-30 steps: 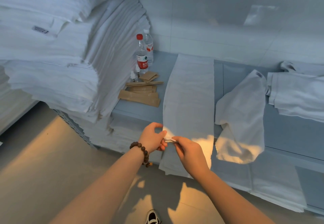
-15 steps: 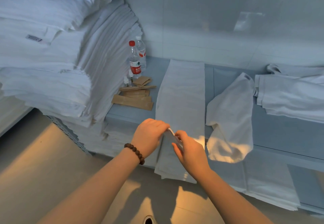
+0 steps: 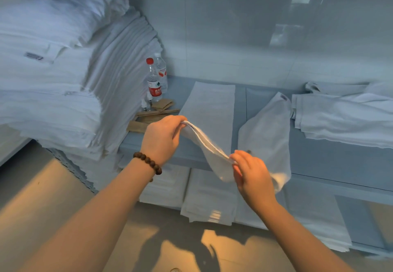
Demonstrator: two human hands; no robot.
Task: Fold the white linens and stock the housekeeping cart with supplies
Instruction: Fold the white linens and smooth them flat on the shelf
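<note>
Nearest, the right hand (image 3: 253, 178) pinches the low end of a long white linen (image 3: 209, 105). The left hand (image 3: 163, 137) (beaded bracelet (image 3: 147, 162) at the wrist) grips its edge higher up, so the near part hangs between them, and the rest lies flat on the blue shelf (image 3: 319, 154). Beyond sit a loose towel (image 3: 268, 131), brown paper packets (image 3: 137, 126), two water bottles (image 3: 154, 82) and, at left, a tall linen stack (image 3: 63, 93).

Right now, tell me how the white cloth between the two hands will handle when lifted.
Likely floppy: the cloth sags between the left hand and the right hand. Probably light, as a pinch at each end holds it. Its far part lies on the shelf, so it may drag.
</note>
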